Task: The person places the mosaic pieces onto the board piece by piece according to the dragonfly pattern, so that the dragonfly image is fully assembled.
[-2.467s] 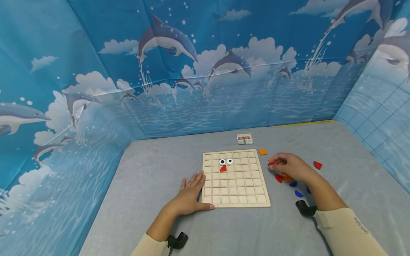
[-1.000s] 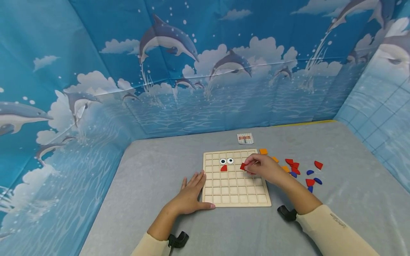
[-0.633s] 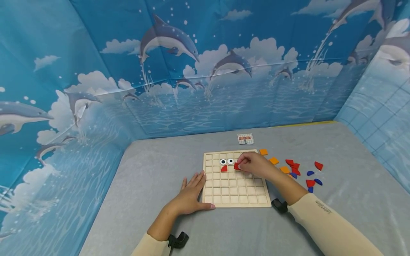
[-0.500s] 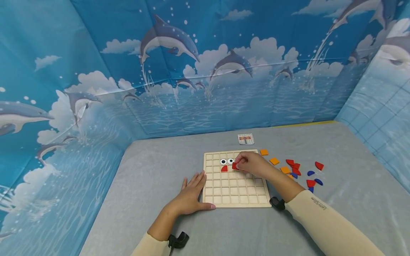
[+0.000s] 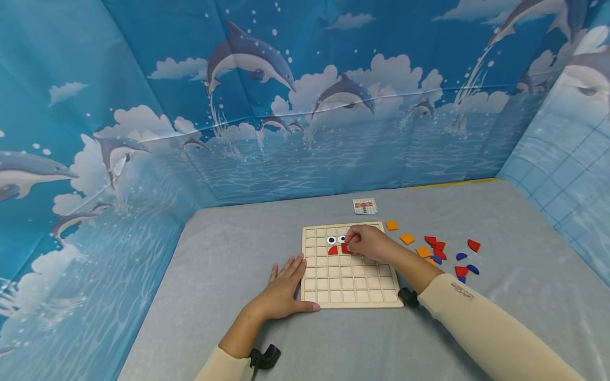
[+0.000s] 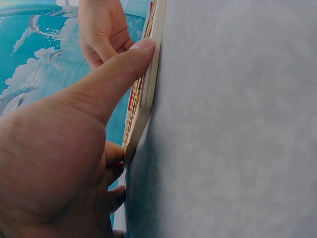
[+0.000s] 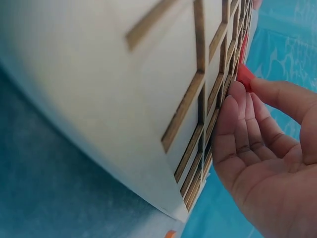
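Observation:
The wooden grid board (image 5: 352,286) lies flat, with two round eye pieces (image 5: 331,240) in a row near its top. Just below the left eye sits a red quarter-circle tile (image 5: 333,251) in its own square. My right hand (image 5: 369,243) pinches a red tile (image 7: 245,77) between thumb and fingertips, low over the board under the right eye; its outline is partly hidden by the fingers. My left hand (image 5: 278,293) rests at the board's lower left corner, fingers stretched along the left edge and thumb (image 6: 141,49) against the front edge.
Right of the board lie several orange square tiles (image 5: 407,238), red tiles (image 5: 474,245) and blue half-round tiles (image 5: 461,256) on the grey cloth (image 5: 229,254). A small printed pattern card (image 5: 365,206) lies behind the board. A dolphin-print curtain (image 5: 305,148) hangs at the back.
My right hand has picked a red tile from the loose pieces and carried it left over the board, to below the right eye. The left hand has stayed in place.

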Motion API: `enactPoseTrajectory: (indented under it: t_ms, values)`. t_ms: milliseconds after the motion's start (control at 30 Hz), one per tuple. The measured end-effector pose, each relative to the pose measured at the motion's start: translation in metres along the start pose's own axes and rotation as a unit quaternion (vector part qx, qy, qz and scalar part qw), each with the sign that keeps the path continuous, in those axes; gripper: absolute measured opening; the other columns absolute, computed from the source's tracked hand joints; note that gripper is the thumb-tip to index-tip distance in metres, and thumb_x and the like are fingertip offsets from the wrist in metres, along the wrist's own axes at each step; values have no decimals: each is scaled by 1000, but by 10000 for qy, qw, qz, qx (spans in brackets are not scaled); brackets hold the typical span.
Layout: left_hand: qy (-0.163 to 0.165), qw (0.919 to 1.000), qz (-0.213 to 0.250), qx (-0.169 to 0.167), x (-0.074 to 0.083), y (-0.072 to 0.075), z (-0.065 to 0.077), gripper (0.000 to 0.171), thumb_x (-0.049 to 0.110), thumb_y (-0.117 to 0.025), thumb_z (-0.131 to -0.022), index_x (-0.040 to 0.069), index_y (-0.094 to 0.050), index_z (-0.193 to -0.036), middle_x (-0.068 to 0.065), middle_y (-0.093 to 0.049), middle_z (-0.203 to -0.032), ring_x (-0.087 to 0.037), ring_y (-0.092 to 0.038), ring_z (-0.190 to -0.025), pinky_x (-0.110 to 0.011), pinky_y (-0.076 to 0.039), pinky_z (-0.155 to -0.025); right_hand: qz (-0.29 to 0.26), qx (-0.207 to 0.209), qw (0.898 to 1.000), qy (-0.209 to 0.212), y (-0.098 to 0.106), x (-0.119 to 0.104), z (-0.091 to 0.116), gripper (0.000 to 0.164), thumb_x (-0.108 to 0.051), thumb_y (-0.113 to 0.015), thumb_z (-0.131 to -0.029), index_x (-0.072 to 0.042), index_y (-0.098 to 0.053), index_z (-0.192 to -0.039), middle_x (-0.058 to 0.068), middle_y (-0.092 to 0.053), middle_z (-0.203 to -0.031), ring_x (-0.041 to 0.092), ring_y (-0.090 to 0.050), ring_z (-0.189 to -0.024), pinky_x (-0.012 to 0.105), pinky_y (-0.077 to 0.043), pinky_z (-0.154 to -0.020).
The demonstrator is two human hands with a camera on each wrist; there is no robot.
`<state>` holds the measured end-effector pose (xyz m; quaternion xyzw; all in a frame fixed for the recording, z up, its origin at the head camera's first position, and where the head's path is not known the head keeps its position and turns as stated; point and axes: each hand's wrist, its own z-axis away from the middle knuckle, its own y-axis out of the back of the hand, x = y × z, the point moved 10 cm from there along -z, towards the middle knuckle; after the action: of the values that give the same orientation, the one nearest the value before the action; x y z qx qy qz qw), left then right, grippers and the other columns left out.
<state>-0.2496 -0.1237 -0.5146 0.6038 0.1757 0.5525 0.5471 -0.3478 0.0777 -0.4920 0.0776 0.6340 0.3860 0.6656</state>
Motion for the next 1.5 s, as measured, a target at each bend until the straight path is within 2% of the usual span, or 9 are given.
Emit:
enactPoseTrajectory:
  t_ms: [333, 900, 1100, 1267, 1500]
  values:
    - [-29, 10000, -36, -7, -1, -1, 0, 116, 71, -69, -81, 14, -12, -164, 1, -3, -173, -26, -3, -160, -65, 2, -124, 250, -118, 9996, 24, -4, -3, 0, 10, -8, -67, -94, -7, -65, -104, 4, -62, -85, 16, -55, -70, 30, -46, -68]
    - [-21, 10000, -66, 37, -1, 0, -1, 116, 71, -70, -81, 14, -13, -164, 1, -5, -173, -27, -5, -160, -65, 1, -124, 486, -169, 9986, 102, -6, -9, 4, 15, -12, -66, -96, -7, -71, -109, 4, -67, -93, 16, -57, -82, 32, -48, -78]
    - [-13, 10000, -58, 51, -1, 0, -1, 116, 71, -70, -81, 13, -13, -164, 1, -5, -173, -27, -5, -160, -65, 1, -124, 502, -207, 9985, -15, -7, -6, 3, 15, -15, -66, -97, -8, -72, -109, 2, -67, -93, 16, -56, -83, 32, -46, -79]
    - [-10, 10000, -76, 54, -1, 0, -1, 116, 70, -70, -81, 13, -13, -164, 0, -5, -173, -27, -5, -160, -65, 1, -124, 411, -273, 9988, -58, -7, -5, 3, 17, -17, -67, -98, -8, -72, -111, 2, -68, -95, 16, -56, -84, 32, -47, -80]
    - [-48, 9999, -103, 56, -2, -1, -2, 116, 71, -70, -81, 13, -13, -164, 0, -5, -173, -28, -5, -160, -65, 0, -123, 23, -282, 9996, -35, 0, 1, 5, 28, -15, -67, -98, -7, -69, -125, 4, -67, -100, 17, -60, -87, 32, -51, -80]
